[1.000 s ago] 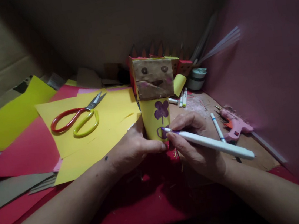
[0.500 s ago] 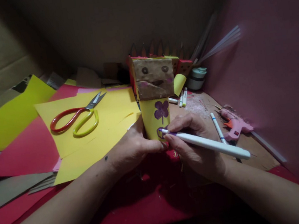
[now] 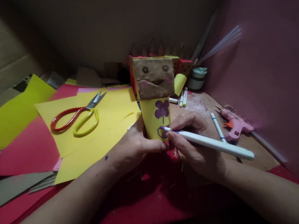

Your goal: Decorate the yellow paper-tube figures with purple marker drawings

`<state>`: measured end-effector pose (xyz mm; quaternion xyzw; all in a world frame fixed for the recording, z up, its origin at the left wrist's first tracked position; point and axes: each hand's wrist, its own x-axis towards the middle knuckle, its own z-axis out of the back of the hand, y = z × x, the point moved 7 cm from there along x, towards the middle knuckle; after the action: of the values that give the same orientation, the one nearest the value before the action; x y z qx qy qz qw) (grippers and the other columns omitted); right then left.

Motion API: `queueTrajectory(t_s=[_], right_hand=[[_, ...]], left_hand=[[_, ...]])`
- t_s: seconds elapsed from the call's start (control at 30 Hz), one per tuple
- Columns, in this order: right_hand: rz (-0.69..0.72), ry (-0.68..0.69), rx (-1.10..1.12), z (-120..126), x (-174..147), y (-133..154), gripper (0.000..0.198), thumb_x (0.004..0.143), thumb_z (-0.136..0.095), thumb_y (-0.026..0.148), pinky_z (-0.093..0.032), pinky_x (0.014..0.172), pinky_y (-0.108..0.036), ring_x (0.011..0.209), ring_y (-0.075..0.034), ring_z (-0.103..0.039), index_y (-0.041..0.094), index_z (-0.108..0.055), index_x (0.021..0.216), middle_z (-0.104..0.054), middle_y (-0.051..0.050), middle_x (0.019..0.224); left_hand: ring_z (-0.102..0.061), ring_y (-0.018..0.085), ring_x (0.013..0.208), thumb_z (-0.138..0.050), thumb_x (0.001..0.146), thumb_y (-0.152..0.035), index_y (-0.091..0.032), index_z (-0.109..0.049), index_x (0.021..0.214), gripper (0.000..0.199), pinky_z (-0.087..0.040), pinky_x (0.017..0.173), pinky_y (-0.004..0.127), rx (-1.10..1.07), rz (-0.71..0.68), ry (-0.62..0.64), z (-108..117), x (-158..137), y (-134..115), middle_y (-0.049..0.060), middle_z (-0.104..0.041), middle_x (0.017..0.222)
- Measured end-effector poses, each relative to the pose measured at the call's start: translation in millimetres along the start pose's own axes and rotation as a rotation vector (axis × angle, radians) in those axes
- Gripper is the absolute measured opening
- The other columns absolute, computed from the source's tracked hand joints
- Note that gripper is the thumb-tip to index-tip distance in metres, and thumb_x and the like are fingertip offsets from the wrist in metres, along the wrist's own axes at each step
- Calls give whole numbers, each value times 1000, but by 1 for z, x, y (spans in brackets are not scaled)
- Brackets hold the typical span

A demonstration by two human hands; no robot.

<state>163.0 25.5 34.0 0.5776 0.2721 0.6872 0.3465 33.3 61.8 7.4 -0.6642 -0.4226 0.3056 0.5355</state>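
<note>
A paper puppet (image 3: 150, 117) stands upright in front of me, with a yellow tube body and a brown box head (image 3: 155, 77) bearing drawn eyes, pink cheeks and a mouth. My left hand (image 3: 137, 142) grips its lower body, thumb across the front. In my right hand (image 3: 191, 139) is a white marker (image 3: 213, 143) with a purple tip, pinched between thumb and fingers. The tip touches the yellow paper by a purple outlined shape, partly filled. Above that shape is a filled purple flower (image 3: 162, 109) with a stem.
Scissors (image 3: 85, 114) with red and yellow handles lie on yellow paper (image 3: 115, 106) at left, beside red sheets (image 3: 23, 153). To the right are a pink glue gun (image 3: 237, 125), a blue-capped marker (image 3: 218, 128), a pale round container (image 3: 197, 78) and clear sticks (image 3: 223, 43).
The marker tip has shifted slightly right across the lower purple shape, and its back end has moved a little right and down. My left hand keeps its hold on the puppet.
</note>
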Motion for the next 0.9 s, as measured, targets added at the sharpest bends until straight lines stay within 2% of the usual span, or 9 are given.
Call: queueTrajectory(t_s=[0.37, 0.57, 0.7, 0.9], right_hand=[[3, 19, 22, -3, 1, 0, 13, 89, -71, 18, -46, 59, -27, 66, -12, -57, 24, -60, 91, -62, 3, 79], [-17, 42, 21, -4, 0, -4, 14, 89, -72, 20, -47, 59, -28, 66, -13, -58, 25, -60, 92, -64, 3, 81], [-26, 65, 32, -4, -1, -4, 13, 90, -72, 20, -47, 60, -28, 67, -13, -59, 25, -60, 93, -65, 3, 81], [-28, 83, 21, -4, -2, -4, 13, 90, -72, 20, -48, 62, -29, 70, -13, -60, 25, -60, 92, -66, 2, 83]], left_hand=[[-66, 26, 93, -86, 66, -16, -15, -61, 111, 52, -54, 82, 36, 39, -6, -6, 1, -1, -1, 6, -71, 98], [-64, 23, 86, -83, 64, -10, -15, -63, 99, 40, -54, 79, 34, 23, -28, 31, -3, 0, -5, 4, -70, 90], [-65, 24, 88, -84, 63, -11, -16, -62, 102, 44, -55, 78, 34, 14, -19, 14, -1, 0, -3, 5, -71, 91], [-64, 23, 85, -83, 65, -11, -15, -64, 98, 39, -54, 76, 34, 22, -35, 34, -2, 1, -3, 4, -70, 89]])
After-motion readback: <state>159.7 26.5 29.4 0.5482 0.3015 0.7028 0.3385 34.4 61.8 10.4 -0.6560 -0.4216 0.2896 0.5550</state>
